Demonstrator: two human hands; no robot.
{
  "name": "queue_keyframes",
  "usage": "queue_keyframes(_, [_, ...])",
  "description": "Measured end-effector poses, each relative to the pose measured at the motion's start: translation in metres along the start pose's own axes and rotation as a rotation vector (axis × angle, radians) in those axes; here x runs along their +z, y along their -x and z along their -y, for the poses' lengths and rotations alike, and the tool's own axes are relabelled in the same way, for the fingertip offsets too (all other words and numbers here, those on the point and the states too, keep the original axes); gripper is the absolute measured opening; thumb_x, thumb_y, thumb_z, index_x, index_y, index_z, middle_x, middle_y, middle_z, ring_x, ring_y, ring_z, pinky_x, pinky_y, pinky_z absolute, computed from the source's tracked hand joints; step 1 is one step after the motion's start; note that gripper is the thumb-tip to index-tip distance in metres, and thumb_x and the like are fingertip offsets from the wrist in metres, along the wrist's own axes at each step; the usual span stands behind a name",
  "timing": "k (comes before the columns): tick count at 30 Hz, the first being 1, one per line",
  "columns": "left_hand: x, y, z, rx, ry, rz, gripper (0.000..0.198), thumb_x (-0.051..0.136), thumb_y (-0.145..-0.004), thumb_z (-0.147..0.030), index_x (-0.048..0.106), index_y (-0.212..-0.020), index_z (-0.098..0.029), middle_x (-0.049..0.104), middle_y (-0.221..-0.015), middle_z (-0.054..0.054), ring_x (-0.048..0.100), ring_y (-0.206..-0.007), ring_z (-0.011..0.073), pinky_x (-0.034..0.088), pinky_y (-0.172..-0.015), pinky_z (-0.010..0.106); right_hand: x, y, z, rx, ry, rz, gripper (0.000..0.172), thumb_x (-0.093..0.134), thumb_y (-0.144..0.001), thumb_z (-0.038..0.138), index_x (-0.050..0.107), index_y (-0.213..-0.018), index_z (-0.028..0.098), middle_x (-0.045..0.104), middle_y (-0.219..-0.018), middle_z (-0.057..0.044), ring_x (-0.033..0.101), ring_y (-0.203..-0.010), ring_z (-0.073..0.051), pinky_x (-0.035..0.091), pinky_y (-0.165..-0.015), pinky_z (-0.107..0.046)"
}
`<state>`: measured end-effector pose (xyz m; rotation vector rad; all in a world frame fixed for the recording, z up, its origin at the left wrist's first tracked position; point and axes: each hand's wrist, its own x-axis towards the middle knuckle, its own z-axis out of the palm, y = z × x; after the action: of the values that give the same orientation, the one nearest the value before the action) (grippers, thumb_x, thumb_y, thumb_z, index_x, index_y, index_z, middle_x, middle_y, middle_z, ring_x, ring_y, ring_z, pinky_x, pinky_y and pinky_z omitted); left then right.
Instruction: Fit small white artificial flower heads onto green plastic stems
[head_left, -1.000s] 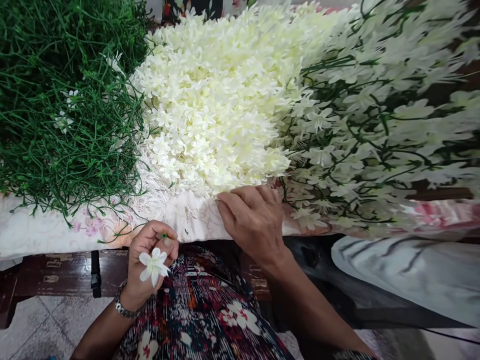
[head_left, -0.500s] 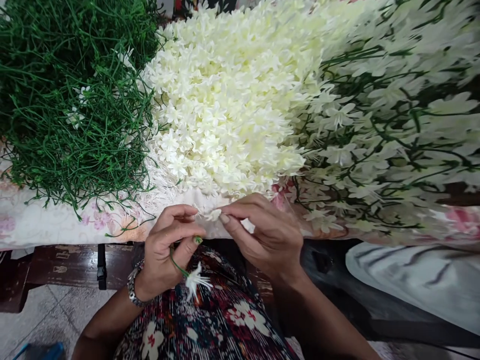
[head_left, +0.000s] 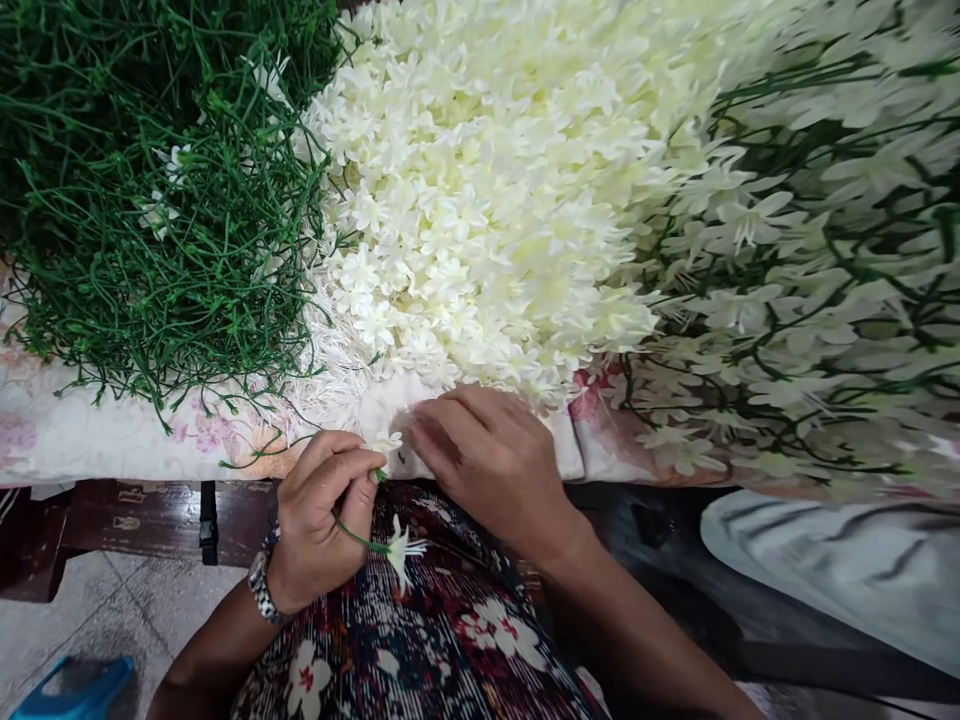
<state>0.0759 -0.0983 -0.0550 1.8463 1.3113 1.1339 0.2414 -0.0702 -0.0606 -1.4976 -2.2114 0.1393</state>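
Observation:
My left hand (head_left: pixel 326 515) is closed on a green artificial flower stem (head_left: pixel 352 533) at the front edge of the cloth. From its lower end hangs a white flower (head_left: pixel 403 552) with thin stamens. At the fingertips, a small white blossom (head_left: pixel 386 442) shows beside a green stem tip. My right hand (head_left: pixel 491 460) is a little to the right, over the cloth edge, with its fingers bent and smeared by motion. Whether anything is in those fingers cannot be made out. Beyond both hands lies a heap of loose white blossoms (head_left: pixel 480 220).
A pile of green stems (head_left: pixel 165 250) is at the left. White threadlike stamens (head_left: pixel 337 345) lie between it and the blossoms. Flowers on stems (head_left: pixel 757 310) are heaped at the right. All rest on a floral cloth (head_left: pixel 97 430). A blue plastic object (head_left: pixel 82 688) is on the floor.
My right hand has moved slightly left and away from the white blossom it was pinching. That blossom now shows at my left fingertips. The view has shifted slightly.

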Motion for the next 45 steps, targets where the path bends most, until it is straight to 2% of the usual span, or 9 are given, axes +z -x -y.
queue_keyframes(4, [0.002,0.003,0.002,0.036,-0.056,-0.001,0.025,0.050,-0.071,-0.002,0.057,-0.091,-0.016,0.054,-0.083,0.005,0.052,-0.077,0.0128,0.043,-0.067,0.024,0.005,-0.001,0.006,0.018,0.035,-0.003,0.013,0.047,-0.077,0.016,0.056,-0.068,0.015,0.054,-0.066,-0.005,0.048,-0.067,-0.015,0.040,-0.063,-0.028])
queue_keyframes(9, [0.002,0.004,0.003,0.083,-0.110,-0.008,0.025,0.050,-0.070,-0.001,0.057,-0.090,-0.015,0.054,-0.084,0.005,0.052,-0.079,0.0124,0.045,-0.068,0.024,-0.012,0.005,0.007,0.045,-0.322,-0.043,0.006,0.049,-0.075,0.010,0.052,-0.075,0.015,0.055,-0.066,-0.001,0.050,-0.062,-0.009,0.041,-0.058,-0.021])
queue_keyframes(13, [0.005,0.004,0.001,0.144,-0.173,-0.015,0.023,0.050,-0.071,-0.002,0.056,-0.090,-0.014,0.055,-0.084,0.006,0.052,-0.079,0.0129,0.046,-0.068,0.026,-0.024,0.007,0.014,0.034,-0.473,0.082,0.006,0.048,-0.077,0.013,0.053,-0.076,0.016,0.055,-0.063,0.001,0.049,-0.057,-0.006,0.039,-0.053,-0.018])
queue_keyframes(20, [0.008,0.006,0.002,0.356,-0.282,-0.021,0.024,0.051,-0.068,0.001,0.057,-0.089,-0.009,0.057,-0.083,0.009,0.053,-0.077,0.0157,0.049,-0.065,0.030,-0.015,0.006,0.017,0.009,-0.482,0.069,0.010,0.045,-0.077,0.012,0.055,-0.075,0.014,0.055,-0.063,-0.002,0.049,-0.060,-0.008,0.039,-0.054,-0.020])
queue_keyframes(26, [0.010,0.007,0.009,0.496,-0.343,0.066,0.026,0.049,-0.065,0.002,0.056,-0.089,-0.005,0.057,-0.083,0.011,0.051,-0.077,0.0177,0.049,-0.064,0.032,-0.015,0.008,0.014,-0.001,-0.478,0.101,0.010,0.046,-0.077,0.011,0.055,-0.073,0.013,0.052,-0.062,-0.002,0.046,-0.059,-0.008,0.039,-0.054,-0.021])
queue_keyframes(30, [0.008,0.005,0.011,0.542,-0.335,0.109,0.026,0.044,-0.066,0.002,0.055,-0.089,-0.004,0.057,-0.084,0.012,0.050,-0.080,0.0187,0.049,-0.066,0.033,-0.015,0.009,0.012,-0.036,-0.457,0.125,0.011,0.045,-0.078,0.012,0.054,-0.073,0.013,0.052,-0.062,-0.002,0.046,-0.059,-0.008,0.039,-0.054,-0.021])
queue_keyframes(35, [0.006,0.003,0.015,0.584,-0.270,0.159,0.024,0.047,-0.067,0.001,0.055,-0.089,-0.003,0.056,-0.085,0.012,0.049,-0.079,0.0188,0.049,-0.063,0.033,-0.013,0.010,0.010,-0.090,-0.432,0.127,0.012,0.044,-0.079,0.013,0.055,-0.075,0.013,0.054,-0.066,-0.003,0.048,-0.064,-0.009,0.042,-0.058,-0.022])
queue_keyframes(41, [0.003,0.005,0.017,0.648,-0.243,0.168,0.023,0.046,-0.068,-0.001,0.055,-0.089,-0.002,0.056,-0.084,0.012,0.049,-0.082,0.0208,0.049,-0.064,0.035,-0.014,0.012,0.011,-0.072,-0.478,0.122,0.011,0.044,-0.079,0.012,0.055,-0.075,0.013,0.053,-0.063,-0.002,0.047,-0.060,-0.008,0.040,-0.055,-0.021])
queue_keyframes(45, [0.002,0.004,0.016,0.644,-0.202,0.193,0.022,0.047,-0.067,0.000,0.055,-0.087,-0.002,0.057,-0.082,0.012,0.050,-0.082,0.0204,0.049,-0.064,0.035,-0.015,0.012,0.014,-0.035,-0.549,0.068,0.009,0.046,-0.077,0.011,0.054,-0.076,0.014,0.054,-0.063,-0.001,0.048,-0.060,-0.007,0.041,-0.054,-0.020])
